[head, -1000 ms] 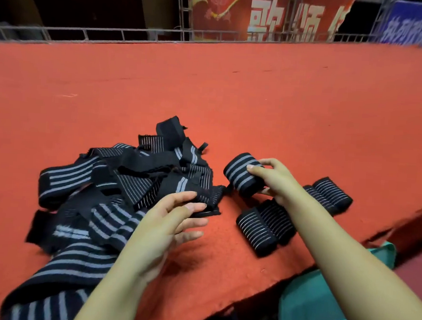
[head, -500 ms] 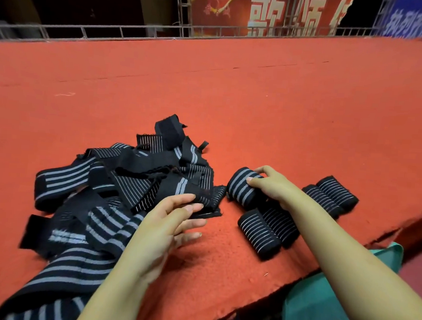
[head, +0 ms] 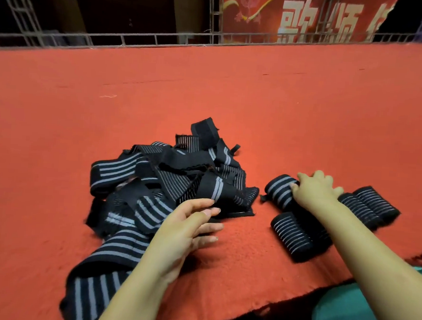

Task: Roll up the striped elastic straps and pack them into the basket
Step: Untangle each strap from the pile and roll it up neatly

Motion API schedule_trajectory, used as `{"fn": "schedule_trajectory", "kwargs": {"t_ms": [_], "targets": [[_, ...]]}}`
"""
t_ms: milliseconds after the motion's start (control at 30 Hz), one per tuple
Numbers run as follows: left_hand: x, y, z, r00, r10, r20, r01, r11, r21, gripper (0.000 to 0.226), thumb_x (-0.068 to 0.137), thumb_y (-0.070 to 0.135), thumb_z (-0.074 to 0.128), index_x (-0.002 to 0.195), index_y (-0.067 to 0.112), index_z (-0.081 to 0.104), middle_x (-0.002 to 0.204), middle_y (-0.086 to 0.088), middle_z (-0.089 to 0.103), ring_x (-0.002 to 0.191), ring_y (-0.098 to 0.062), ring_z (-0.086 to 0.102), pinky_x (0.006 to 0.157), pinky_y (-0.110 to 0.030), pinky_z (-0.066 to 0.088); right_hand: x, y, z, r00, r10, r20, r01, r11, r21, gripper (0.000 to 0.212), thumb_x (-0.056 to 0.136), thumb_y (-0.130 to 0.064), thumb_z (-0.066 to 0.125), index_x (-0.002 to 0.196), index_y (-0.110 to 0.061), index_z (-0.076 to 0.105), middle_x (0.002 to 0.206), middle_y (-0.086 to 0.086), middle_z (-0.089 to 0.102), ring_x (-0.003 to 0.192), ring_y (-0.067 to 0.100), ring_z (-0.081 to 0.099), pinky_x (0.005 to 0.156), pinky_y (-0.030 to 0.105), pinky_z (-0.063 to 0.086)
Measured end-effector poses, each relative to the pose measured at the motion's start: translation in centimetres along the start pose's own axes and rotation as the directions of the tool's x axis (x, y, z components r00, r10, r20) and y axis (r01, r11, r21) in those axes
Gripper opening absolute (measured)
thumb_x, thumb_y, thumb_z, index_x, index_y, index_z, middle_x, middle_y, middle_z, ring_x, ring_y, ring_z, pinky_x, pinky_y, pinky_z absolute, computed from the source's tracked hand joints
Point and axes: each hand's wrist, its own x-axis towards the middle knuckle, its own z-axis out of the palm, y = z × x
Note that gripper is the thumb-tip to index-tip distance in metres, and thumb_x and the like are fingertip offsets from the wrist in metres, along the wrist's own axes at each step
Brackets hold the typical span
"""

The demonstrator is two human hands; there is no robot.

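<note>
A tangled pile of black straps with grey stripes (head: 169,182) lies on the red carpet. My left hand (head: 188,227) hovers at the pile's near right edge, fingers relaxed and spread, holding nothing. Right of the pile my right hand (head: 316,191) grips a rolled strap (head: 278,190) that lies on the carpet. Other rolled straps lie close by: one thick roll (head: 291,235) just in front of my right wrist and a pair of rolls (head: 370,206) to the right. The teal basket (head: 348,314) shows at the bottom right, below the carpet's edge.
The red carpet (head: 209,90) stretches far back to a metal railing (head: 163,39). Its front edge runs diagonally across the lower right. A red banner with white characters (head: 300,14) hangs behind the railing.
My right hand has lowered the rolled strap from above the carpet down onto it beside the other rolls. My left hand has stayed at the pile's edge.
</note>
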Motion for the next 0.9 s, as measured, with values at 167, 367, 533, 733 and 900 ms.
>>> {"fn": "schedule_trajectory", "kwargs": {"t_ms": [167, 367, 533, 733, 900], "targets": [[-1.7, 0.8, -2.4, 0.998, 0.051, -0.022, -0.051, 0.999, 0.006, 0.017, 0.097, 0.008, 0.051, 0.105, 0.012, 0.066, 0.105, -0.006, 0.073, 0.084, -0.018, 0.071, 0.068, -0.027, 0.057, -4.2, -4.7, -0.9, 0.914, -0.287, -0.287, 0.373, 0.872, 0.316, 0.051, 0.091, -0.032, 0.06, 0.14, -0.022, 0.047, 0.138, 0.011, 0.042, 0.13, 0.033, 0.036, 0.103, 0.05, 0.031], [-3.5, 1.8, -5.4, 0.988, 0.128, -0.091, -0.128, 0.992, 0.013, 0.017, 0.097, 0.007, 0.05, 0.102, 0.012, 0.066, 0.099, -0.005, 0.075, 0.083, -0.017, 0.071, 0.068, -0.026, 0.056, -9.1, -12.5, -1.1, 0.629, -0.724, -0.283, 0.773, 0.542, 0.33, 0.057, 0.08, -0.029, 0.076, 0.133, -0.032, 0.055, 0.151, 0.002, 0.035, 0.138, 0.028, 0.028, 0.109, 0.05, 0.03], [-4.8, 2.6, -8.0, 0.977, 0.16, -0.142, -0.165, 0.986, -0.029, 0.017, 0.097, 0.006, 0.049, 0.104, 0.009, 0.064, 0.1, -0.007, 0.074, 0.08, -0.017, 0.071, 0.069, -0.027, 0.056, -8.6, -16.2, -0.5, 0.674, -0.719, -0.167, 0.735, 0.631, 0.247, 0.014, 0.088, -0.025, 0.066, 0.101, -0.023, 0.071, 0.132, -0.004, 0.055, 0.127, 0.022, 0.045, 0.1, 0.04, 0.039], [-4.7, 3.5, -10.3, 0.977, 0.107, -0.184, -0.151, 0.958, -0.244, 0.026, 0.1, 0.02, 0.047, 0.123, 0.015, 0.056, 0.108, -0.018, 0.072, 0.09, -0.028, 0.073, 0.065, -0.034, 0.059, -9.7, -18.3, -1.8, 0.756, -0.534, -0.378, 0.626, 0.424, 0.654, 0.007, 0.092, -0.014, 0.061, 0.086, -0.018, 0.061, 0.078, -0.01, 0.061, 0.075, 0.007, 0.054, 0.065, 0.007, 0.035], [-2.5, 5.5, -9.9, 0.999, -0.024, -0.04, 0.007, 0.92, -0.393, 0.046, 0.098, 0.043, 0.045, 0.14, 0.025, 0.044, 0.124, -0.031, 0.059, 0.107, -0.042, 0.065, 0.081, -0.05, 0.056, -11.9, -19.9, -4.4, 0.831, -0.468, -0.302, 0.322, -0.04, 0.946, 0.014, 0.092, -0.013, 0.061, 0.081, -0.02, 0.062, 0.073, -0.003, 0.064, 0.07, 0.01, 0.059, 0.07, 0.028, 0.047]]}}
